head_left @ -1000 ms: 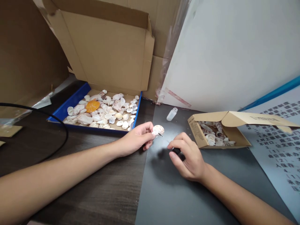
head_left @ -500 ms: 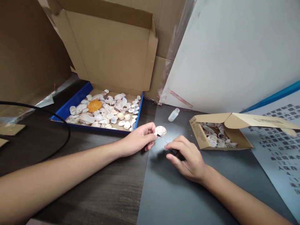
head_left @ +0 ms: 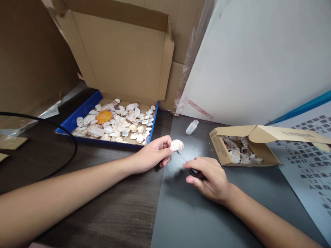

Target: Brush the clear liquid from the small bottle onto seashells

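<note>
At center, 1 speckled scallop shell (head_left: pixel 178 145), white with reddish-brown marking, raised above the left border of a gray mat (head_left: pixel 196 217). Pinched at its left side by the left hand (head_left: pixel 156 156), with thumb and index finger closed on the rim. Just below, the dark tip of a fine-stemmed brush (head_left: pixel 194 172), black handle gripped by the curled fingers of the right hand (head_left: pixel 210 181); contact between tip and shell too small to tell. Step in hand, as judged: brushwork at the near edge of the shell. Called for in the next move, as judged: a steady pinch and a short, light motion of the tip, apart from the left thumb. Near, beyond and slightly right, 1 small translucent bottle (head_left: pixel 191 127), apparently uncapped. To the left on the dark bench (head_left: pixel 124 210), a blue-sided box (head_left: pixel 81 111) of loose shells (head_left: pixel 120 119), including 1 orange scallop (head_left: pixel 104 116); near right corner close to the left hand. To the right, a small carton (head_left: pixel 219 147) of further shells (head_left: pixel 236 155), raised flap (head_left: pixel 292 133) projecting rightward. Behind, a white panel (head_left: pixel 248 62) limiting reach. Widest room for moving: toward the near side, over the mat.
</note>
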